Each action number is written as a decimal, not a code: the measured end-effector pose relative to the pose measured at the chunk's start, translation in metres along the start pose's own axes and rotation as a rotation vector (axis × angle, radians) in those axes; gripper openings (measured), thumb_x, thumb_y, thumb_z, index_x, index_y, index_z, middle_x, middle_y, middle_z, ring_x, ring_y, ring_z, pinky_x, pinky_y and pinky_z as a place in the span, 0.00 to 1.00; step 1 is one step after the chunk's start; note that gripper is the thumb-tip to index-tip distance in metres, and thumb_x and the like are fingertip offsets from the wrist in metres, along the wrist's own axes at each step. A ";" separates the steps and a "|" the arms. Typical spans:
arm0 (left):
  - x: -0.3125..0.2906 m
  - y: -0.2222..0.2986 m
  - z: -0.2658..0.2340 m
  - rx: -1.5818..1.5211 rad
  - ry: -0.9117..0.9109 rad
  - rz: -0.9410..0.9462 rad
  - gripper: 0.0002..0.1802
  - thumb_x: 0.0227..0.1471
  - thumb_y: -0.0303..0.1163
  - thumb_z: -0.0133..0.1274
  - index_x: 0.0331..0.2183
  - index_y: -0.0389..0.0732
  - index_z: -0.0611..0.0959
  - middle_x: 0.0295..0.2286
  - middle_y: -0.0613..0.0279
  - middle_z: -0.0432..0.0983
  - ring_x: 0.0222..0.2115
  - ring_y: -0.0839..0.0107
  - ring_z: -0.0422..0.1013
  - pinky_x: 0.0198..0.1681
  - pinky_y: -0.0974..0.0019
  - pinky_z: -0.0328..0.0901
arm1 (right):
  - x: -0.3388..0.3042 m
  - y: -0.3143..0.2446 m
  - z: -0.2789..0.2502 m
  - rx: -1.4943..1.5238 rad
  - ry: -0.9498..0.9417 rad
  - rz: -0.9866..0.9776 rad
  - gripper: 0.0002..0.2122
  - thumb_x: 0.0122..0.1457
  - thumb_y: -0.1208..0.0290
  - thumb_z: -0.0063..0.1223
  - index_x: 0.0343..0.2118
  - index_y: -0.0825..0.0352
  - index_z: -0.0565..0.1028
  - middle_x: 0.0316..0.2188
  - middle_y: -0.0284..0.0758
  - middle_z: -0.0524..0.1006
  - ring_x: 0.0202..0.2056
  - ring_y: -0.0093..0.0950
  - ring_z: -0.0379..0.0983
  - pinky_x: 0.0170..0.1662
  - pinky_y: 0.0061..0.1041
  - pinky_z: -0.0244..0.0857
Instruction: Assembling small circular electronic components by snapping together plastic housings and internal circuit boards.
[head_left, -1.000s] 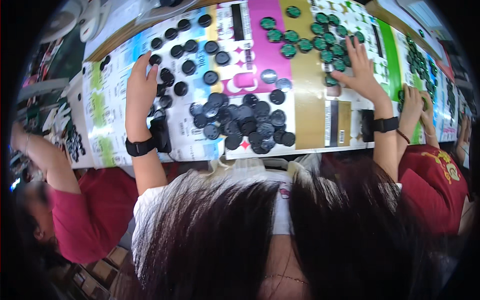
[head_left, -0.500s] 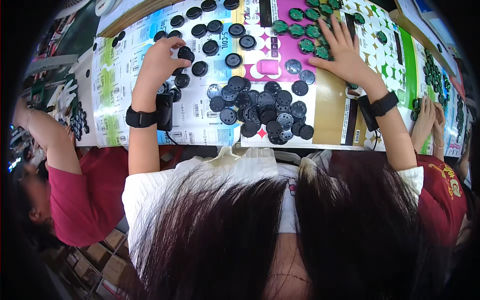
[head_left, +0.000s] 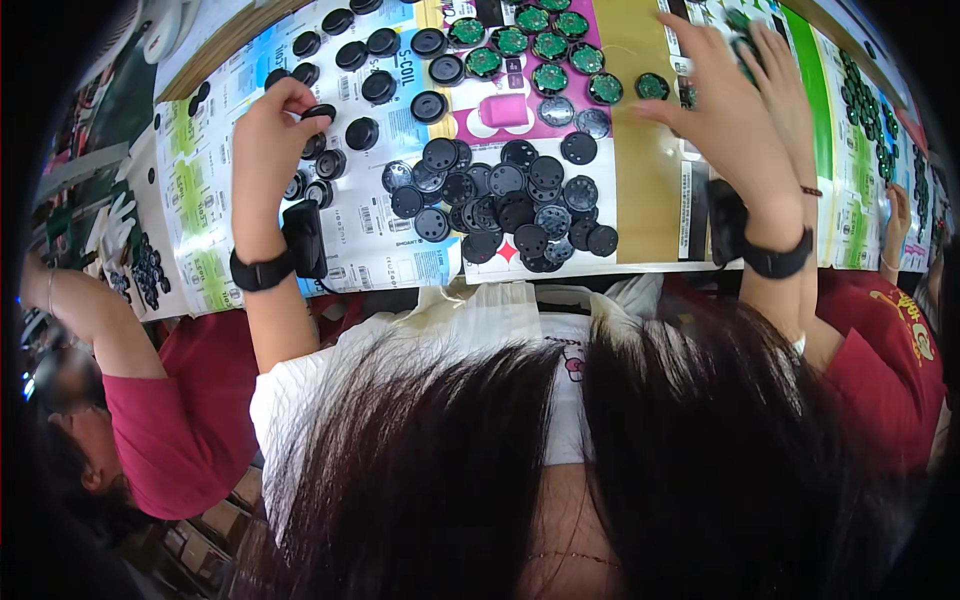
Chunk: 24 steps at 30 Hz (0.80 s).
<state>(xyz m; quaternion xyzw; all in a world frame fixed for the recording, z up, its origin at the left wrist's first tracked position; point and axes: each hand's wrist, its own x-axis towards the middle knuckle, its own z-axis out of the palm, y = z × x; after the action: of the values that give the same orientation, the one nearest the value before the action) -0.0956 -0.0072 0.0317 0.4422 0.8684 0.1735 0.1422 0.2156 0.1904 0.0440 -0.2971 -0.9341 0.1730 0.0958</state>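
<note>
My left hand is closed, thumb and fingertips pinching a round black cap just above the work surface. Around it lie several black caps with raised rims. My right hand is open and slightly blurred, its fingers apart, with nothing seen in it. Left of its thumb is a round piece with a green circuit board. More green-board pieces are grouped to the left. Between my forearms lies a loose, overlapping heap of flat black discs with small holes.
A co-worker's hand reaches in right beside my right hand. Printed card sheets cover the table. Another person's arm is at the left, near dark pieces. Green pieces line the far right; a wooden edge borders the back.
My right hand has moved right, off the green-board pieces. A co-worker's hand now reaches in beside it. The cap in my left hand has tilted. The whole view has shifted a little.
</note>
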 end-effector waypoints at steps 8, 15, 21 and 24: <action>-0.032 0.096 0.044 -0.309 -0.418 0.343 0.16 0.36 0.20 0.60 0.32 0.38 0.75 0.25 0.68 0.72 0.24 0.80 0.64 0.27 0.75 0.61 | -0.020 0.022 0.041 0.298 -0.097 0.257 0.19 0.43 0.74 0.60 0.39 0.67 0.66 0.38 0.45 0.71 0.39 0.43 0.69 0.40 0.35 0.63; -0.020 0.114 0.064 -0.130 -0.286 0.566 0.14 0.35 0.26 0.61 0.30 0.38 0.77 0.27 0.56 0.73 0.28 0.60 0.70 0.31 0.61 0.65 | -0.029 -0.019 0.051 0.317 -0.037 0.009 0.16 0.46 0.76 0.56 0.39 0.65 0.67 0.39 0.39 0.70 0.40 0.42 0.69 0.40 0.36 0.64; 0.012 0.132 0.088 0.076 0.057 0.707 0.15 0.37 0.33 0.61 0.30 0.38 0.77 0.26 0.55 0.74 0.26 0.57 0.71 0.29 0.61 0.65 | -0.033 -0.028 0.065 0.166 -0.078 -0.084 0.12 0.44 0.82 0.49 0.35 0.68 0.68 0.33 0.39 0.68 0.35 0.39 0.70 0.35 0.33 0.66; 0.016 0.129 0.105 0.111 0.016 0.605 0.15 0.37 0.34 0.61 0.28 0.38 0.76 0.26 0.53 0.74 0.27 0.54 0.71 0.29 0.59 0.65 | -0.031 -0.032 0.073 0.205 -0.102 -0.082 0.12 0.45 0.82 0.47 0.35 0.68 0.68 0.32 0.39 0.69 0.34 0.40 0.71 0.35 0.34 0.66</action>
<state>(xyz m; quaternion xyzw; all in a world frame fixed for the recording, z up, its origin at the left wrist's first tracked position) 0.0299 0.0949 -0.0095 0.6865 0.7064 0.1640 0.0528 0.2031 0.1281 -0.0133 -0.2380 -0.9266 0.2784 0.0849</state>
